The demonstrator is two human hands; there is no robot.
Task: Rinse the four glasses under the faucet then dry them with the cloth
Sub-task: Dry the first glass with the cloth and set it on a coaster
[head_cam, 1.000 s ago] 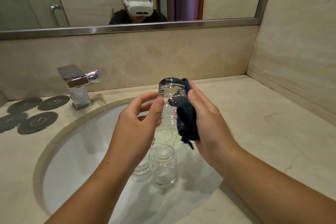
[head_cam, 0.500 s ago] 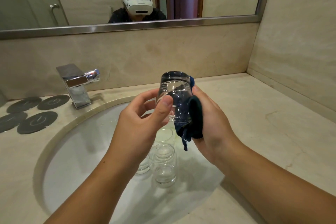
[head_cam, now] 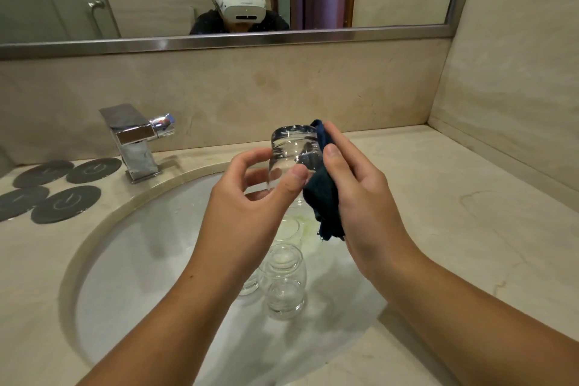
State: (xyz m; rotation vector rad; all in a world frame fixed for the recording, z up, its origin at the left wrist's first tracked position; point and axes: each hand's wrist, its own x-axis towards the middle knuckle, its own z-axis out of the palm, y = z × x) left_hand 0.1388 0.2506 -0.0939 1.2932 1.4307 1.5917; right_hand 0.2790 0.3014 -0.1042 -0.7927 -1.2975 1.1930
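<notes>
My left hand (head_cam: 250, 204) holds a clear glass (head_cam: 293, 150) upside down above the basin, thumb on its near side and fingers behind it. My right hand (head_cam: 360, 197) presses a dark blue cloth (head_cam: 322, 194) against the right side of that glass, thumb on the front and fingers along the back. Three more clear glasses lie together in the white sink (head_cam: 141, 260): one (head_cam: 285, 293) nearest me, one (head_cam: 286, 229) further back, one (head_cam: 250, 285) mostly hidden under my left wrist. The chrome faucet (head_cam: 136, 141) stands at the back left with no water running.
Several dark round coasters (head_cam: 65, 204) lie on the marble counter (head_cam: 438, 213) left of the faucet. A mirror with a metal frame runs along the back wall. A marble side wall bounds the counter on the right.
The glass has turned in my hands and risen slightly. The cloth has shifted from the glass's front to its right side and back, and my right thumb now shows in front.
</notes>
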